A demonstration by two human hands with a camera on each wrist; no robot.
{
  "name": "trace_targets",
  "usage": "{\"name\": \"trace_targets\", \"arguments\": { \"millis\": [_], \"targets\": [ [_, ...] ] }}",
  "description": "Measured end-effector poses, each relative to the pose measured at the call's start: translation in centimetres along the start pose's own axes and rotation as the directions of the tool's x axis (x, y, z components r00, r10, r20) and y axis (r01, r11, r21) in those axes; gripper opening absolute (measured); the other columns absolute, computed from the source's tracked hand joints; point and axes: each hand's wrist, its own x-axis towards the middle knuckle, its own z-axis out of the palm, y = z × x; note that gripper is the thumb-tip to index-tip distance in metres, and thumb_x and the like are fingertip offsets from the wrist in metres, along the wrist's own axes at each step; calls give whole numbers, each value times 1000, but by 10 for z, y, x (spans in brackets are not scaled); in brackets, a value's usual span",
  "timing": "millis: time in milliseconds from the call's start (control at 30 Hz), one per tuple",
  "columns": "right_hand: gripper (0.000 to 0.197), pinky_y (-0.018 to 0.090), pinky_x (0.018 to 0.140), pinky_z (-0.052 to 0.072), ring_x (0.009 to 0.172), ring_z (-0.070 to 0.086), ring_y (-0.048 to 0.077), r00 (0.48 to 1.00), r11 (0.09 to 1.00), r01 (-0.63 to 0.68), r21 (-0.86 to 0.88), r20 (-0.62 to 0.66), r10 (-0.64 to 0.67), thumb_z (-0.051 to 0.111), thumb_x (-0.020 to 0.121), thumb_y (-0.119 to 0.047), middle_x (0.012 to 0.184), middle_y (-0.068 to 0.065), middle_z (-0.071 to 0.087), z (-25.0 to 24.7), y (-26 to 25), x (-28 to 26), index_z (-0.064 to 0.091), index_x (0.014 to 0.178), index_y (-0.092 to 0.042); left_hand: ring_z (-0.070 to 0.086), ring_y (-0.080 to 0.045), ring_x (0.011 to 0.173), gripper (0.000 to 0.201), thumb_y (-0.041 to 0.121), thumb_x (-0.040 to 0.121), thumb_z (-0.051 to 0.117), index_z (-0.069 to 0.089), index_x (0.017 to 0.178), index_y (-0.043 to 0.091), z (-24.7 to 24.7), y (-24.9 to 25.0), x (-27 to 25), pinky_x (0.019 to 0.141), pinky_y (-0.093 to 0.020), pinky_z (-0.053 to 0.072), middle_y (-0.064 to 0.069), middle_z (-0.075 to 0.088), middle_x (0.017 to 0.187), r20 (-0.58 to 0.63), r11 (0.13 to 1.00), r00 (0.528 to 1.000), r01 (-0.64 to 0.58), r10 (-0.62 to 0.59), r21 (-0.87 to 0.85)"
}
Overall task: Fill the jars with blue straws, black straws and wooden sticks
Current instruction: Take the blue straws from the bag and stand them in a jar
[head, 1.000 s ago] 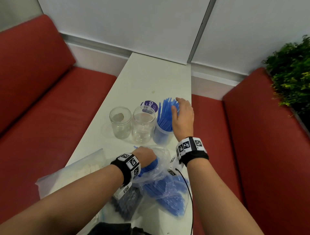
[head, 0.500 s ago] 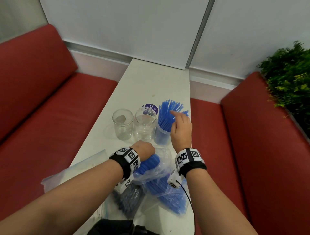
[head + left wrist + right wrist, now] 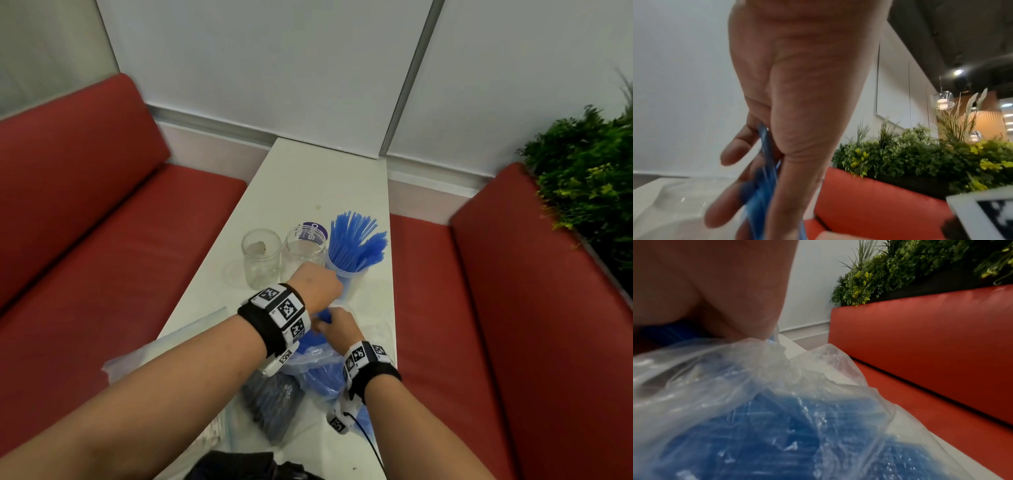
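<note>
Three glass jars stand in a row on the white table (image 3: 308,178). The left jar (image 3: 261,260) and the middle jar (image 3: 306,246) hold no straws; the right jar (image 3: 352,274) is packed with upright blue straws (image 3: 356,240). My left hand (image 3: 329,286) hovers just in front of that jar and pinches a few blue straws (image 3: 764,155) between thumb and fingers (image 3: 735,146). My right hand (image 3: 327,323) is curled round the blue straw ends at the mouth of the clear bag of blue straws (image 3: 322,370) (image 3: 797,426).
A bag of black straws (image 3: 274,401) lies left of the blue bag. A flat clear bag (image 3: 164,353) lies further left under my left forearm. A purple round label (image 3: 318,228) sits behind the middle jar. Red benches (image 3: 513,308) flank the table; plants (image 3: 589,178) stand at the right.
My right hand has drawn back from the straws in the jar to the mouth of the bag. My left hand has lifted from the bag towards the right jar.
</note>
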Motion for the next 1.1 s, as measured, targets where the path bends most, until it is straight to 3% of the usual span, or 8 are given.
{"name": "trace_targets", "arguments": {
  "millis": [167, 233, 333, 433, 600, 733, 900, 1100],
  "targets": [
    [37, 42, 85, 51, 67, 65, 30, 992, 948, 40, 314, -128, 1, 69, 96, -33, 64, 12, 67, -1, -15, -9, 62, 66, -13, 49, -13, 54, 51, 57, 96, 44, 47, 57, 23, -17, -16, -11, 51, -28, 34, 6, 53, 61, -345, 951, 936, -45, -67, -307],
    [33, 39, 78, 54, 63, 65, 21, 980, 924, 91, 371, -199, -16, 68, 96, -22, 62, 6, 65, -3, -23, -9, 62, 66, -9, 50, -10, 53, 59, 63, 97, 34, 49, 56, 23, -19, -18, -13, 49, -27, 30, 6, 51, 57, -426, 921, 896, -53, -127, -386],
    [16, 9, 65, 47, 61, 59, -10, 948, 894, 198, 401, -311, -71, 51, 98, 2, 83, 4, 62, -14, -43, -11, 65, 99, 8, 47, -5, 54, 58, 64, 97, 33, 47, 55, 25, -15, -11, -15, 50, -27, 32, 7, 50, 56, -434, 896, 892, -85, -126, -435],
    [17, 10, 55, 40, 51, 48, -1, 963, 898, 198, 394, -248, -104, 45, 100, 8, 70, 6, 52, -24, -68, -16, 57, 91, -1, 51, -8, 57, 59, 64, 98, 34, 52, 60, 22, -17, -12, -15, 57, -30, 36, 4, 54, 59, -470, 806, 860, -127, -202, -578],
    [36, 27, 50, 38, 46, 39, 12, 917, 739, 330, 587, -385, -104, 64, 98, -13, 53, 3, 40, -66, -85, -32, 48, 66, -10, 70, -2, 89, 52, 55, 100, 41, 77, 97, 17, -18, -31, -19, 86, -20, 53, 7, 77, 91, -371, -15, 704, -476, -606, -879],
    [37, 30, 51, 40, 46, 37, 14, 889, 585, 441, 681, -419, -183, 73, 93, -33, 53, -3, 40, -117, -112, -47, 53, 63, -23, 71, -22, 93, 52, 46, 104, 41, 72, 102, 4, 7, -38, -13, 86, -38, 53, -9, 76, 95, 40, -473, 896, -196, -443, -859],
    [42, 35, 57, 45, 47, 35, 17, 845, 457, 534, 712, -472, -253, 75, 90, -40, 55, 0, 36, -144, -133, -63, 47, 63, -23, 65, -30, 116, 63, 54, 102, 38, 66, 119, 1, 38, -22, -9, 87, -39, 57, -17, 68, 124, 176, -751, 984, 137, 28, -645],
    [34, 44, 74, 50, 57, 51, 20, 819, 465, 573, 675, -489, -299, 72, 93, -28, 60, 3, 50, -141, -133, -71, 55, 65, -22, 73, -36, 95, 48, 29, 104, 48, 74, 97, -11, 36, 2, -8, 71, -40, 61, -24, 72, 103, 56, -944, 977, 212, 205, -254]
  ]
}}
